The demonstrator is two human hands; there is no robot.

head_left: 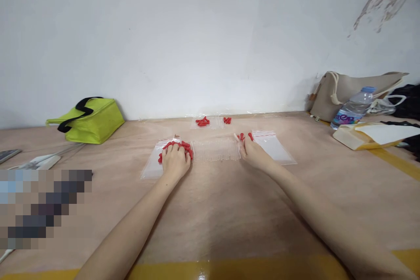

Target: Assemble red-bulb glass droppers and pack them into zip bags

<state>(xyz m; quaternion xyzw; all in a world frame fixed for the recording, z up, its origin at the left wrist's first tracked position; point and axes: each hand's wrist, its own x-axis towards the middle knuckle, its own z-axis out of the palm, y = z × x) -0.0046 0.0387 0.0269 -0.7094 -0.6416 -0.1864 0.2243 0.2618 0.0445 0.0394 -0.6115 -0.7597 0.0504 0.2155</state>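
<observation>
My left hand [176, 162] rests on a pile of small red rubber bulbs [185, 145], fingers slightly apart and bent down among them. Under that pile lies a clear zip bag [152, 168]. Beside it, a row of thin clear tubes [216, 151] lies side by side on the table. At the row's right end, my right hand [255, 154] is closed on a thin pale tube [236, 137], whose tip sticks out up and to the left. Just beyond its fingers are a few red bulbs [250, 136]. Another clear zip bag [275, 148] lies right of this hand.
Further back, more red bulbs [202, 121] lie on clear plastic near the wall. A lime-green bag [95, 120] stands at left. At right are a water bottle [352, 109], a beige bag [344, 85] and a white and yellow packet [367, 135].
</observation>
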